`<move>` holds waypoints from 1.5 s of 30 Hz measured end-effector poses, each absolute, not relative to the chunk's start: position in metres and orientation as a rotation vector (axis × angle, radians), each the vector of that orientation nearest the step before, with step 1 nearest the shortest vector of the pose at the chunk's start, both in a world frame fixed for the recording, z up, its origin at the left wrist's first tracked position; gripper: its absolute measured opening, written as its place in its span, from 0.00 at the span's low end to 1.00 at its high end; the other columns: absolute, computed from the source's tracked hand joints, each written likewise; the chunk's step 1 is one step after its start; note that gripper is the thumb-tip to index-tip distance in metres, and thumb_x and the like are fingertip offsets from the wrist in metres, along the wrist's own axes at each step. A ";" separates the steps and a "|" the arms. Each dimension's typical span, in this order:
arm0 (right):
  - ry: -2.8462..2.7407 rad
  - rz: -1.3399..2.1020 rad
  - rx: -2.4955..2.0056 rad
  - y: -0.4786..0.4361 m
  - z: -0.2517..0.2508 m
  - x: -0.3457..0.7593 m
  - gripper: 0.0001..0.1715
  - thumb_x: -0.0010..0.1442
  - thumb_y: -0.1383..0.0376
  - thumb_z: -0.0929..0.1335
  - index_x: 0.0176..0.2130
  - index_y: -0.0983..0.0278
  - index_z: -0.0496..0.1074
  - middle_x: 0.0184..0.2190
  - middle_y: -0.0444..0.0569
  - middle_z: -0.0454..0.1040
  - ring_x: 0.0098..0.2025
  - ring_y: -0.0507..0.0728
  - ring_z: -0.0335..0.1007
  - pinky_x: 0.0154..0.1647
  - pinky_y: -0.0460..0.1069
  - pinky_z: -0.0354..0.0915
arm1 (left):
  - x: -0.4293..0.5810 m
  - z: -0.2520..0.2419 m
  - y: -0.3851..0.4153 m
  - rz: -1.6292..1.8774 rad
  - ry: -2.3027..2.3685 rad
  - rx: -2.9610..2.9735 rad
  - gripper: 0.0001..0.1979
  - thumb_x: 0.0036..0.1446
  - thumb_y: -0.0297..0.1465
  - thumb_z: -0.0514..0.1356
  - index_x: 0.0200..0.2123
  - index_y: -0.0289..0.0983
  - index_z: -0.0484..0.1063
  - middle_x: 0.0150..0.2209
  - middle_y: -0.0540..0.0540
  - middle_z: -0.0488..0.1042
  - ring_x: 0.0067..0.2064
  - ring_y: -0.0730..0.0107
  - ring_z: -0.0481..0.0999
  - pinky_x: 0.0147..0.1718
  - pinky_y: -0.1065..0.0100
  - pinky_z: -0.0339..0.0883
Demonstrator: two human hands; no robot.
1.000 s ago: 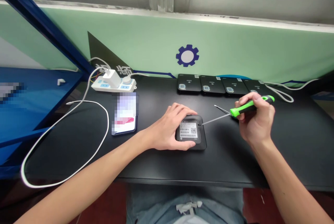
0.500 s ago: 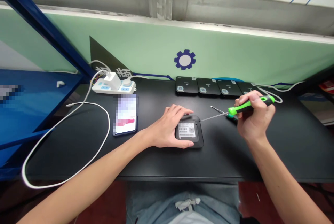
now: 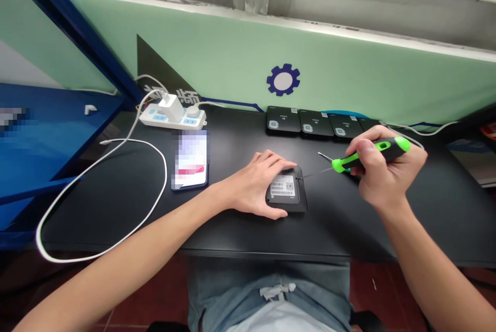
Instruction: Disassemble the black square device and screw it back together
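Note:
A flat black square device [image 3: 303, 203] with a white label lies on the black table [image 3: 240, 231]. My left hand [image 3: 259, 182] grips it from the left, thumb along the near edge and fingers along the far edge. In my right hand [image 3: 383, 167] is a green and black screwdriver [image 3: 351, 160], its thin shaft slanting down to the left. The shaft's tip is at the device's right side, near its far corner. Partly hidden behind that hand lies a second, smaller screwdriver [image 3: 325, 157] with its metal shaft showing.
Several similar black devices [image 3: 283, 120] stand in a row along the green back panel. At the left are a power strip [image 3: 174, 116] with plugs, a phone [image 3: 190, 159] and a looping white cable [image 3: 166, 167]. A blue frame bar [image 3: 73, 27] rises there.
The view has shifted slightly. My right hand has tilted the screwdriver, and its handle now sits a little closer to the device. My left hand still holds the device.

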State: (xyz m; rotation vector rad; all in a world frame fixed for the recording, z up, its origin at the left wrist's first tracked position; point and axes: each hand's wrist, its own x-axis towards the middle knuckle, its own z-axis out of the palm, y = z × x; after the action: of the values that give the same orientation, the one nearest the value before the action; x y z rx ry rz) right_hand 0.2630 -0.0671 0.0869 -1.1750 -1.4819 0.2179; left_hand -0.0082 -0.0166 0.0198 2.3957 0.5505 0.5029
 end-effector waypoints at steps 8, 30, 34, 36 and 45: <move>-1.501 0.178 -1.172 -0.068 0.093 0.261 0.18 0.72 0.59 0.74 0.29 0.57 0.80 0.19 0.40 0.70 0.17 0.52 0.65 0.18 0.50 0.58 | -0.008 0.021 -0.017 0.912 0.757 2.223 0.20 0.76 0.44 0.65 0.62 0.41 0.71 0.57 0.38 0.77 0.57 0.51 0.79 0.59 0.50 0.77; -1.843 0.199 -1.310 -0.058 0.118 0.248 0.10 0.69 0.56 0.77 0.37 0.57 0.79 0.24 0.39 0.77 0.19 0.50 0.64 0.23 0.49 0.59 | -0.007 0.021 -0.015 0.680 0.576 2.414 0.41 0.57 0.49 0.80 0.67 0.41 0.70 0.64 0.35 0.77 0.64 0.41 0.75 0.67 0.42 0.72; -2.125 0.120 -1.343 -0.055 0.148 0.240 0.05 0.66 0.61 0.76 0.41 0.56 0.77 0.21 0.35 0.72 0.18 0.50 0.61 0.24 0.49 0.60 | -0.008 0.018 -0.014 0.559 0.522 2.364 0.48 0.55 0.48 0.82 0.72 0.42 0.67 0.68 0.33 0.74 0.67 0.38 0.75 0.69 0.41 0.72; -2.268 0.136 -1.328 -0.055 0.162 0.238 0.07 0.65 0.62 0.77 0.38 0.55 0.76 0.17 0.33 0.66 0.17 0.49 0.54 0.23 0.49 0.56 | -0.009 0.017 -0.013 0.569 0.511 2.340 0.50 0.54 0.47 0.82 0.73 0.43 0.65 0.68 0.34 0.73 0.67 0.37 0.75 0.69 0.41 0.72; -2.446 -0.079 -1.395 -0.052 0.173 0.235 0.19 0.66 0.54 0.82 0.32 0.56 0.75 0.15 0.37 0.58 0.19 0.51 0.40 0.23 0.54 0.43 | -0.012 0.017 -0.009 0.603 0.550 2.368 0.52 0.54 0.44 0.80 0.76 0.45 0.62 0.70 0.33 0.70 0.70 0.35 0.73 0.72 0.37 0.70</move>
State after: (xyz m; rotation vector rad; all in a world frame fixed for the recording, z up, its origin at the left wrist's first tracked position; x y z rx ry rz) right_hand 0.2355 -0.0516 0.1732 -1.3947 -2.4455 -0.0788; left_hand -0.0125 -0.0089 0.0175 2.3678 0.5498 0.6031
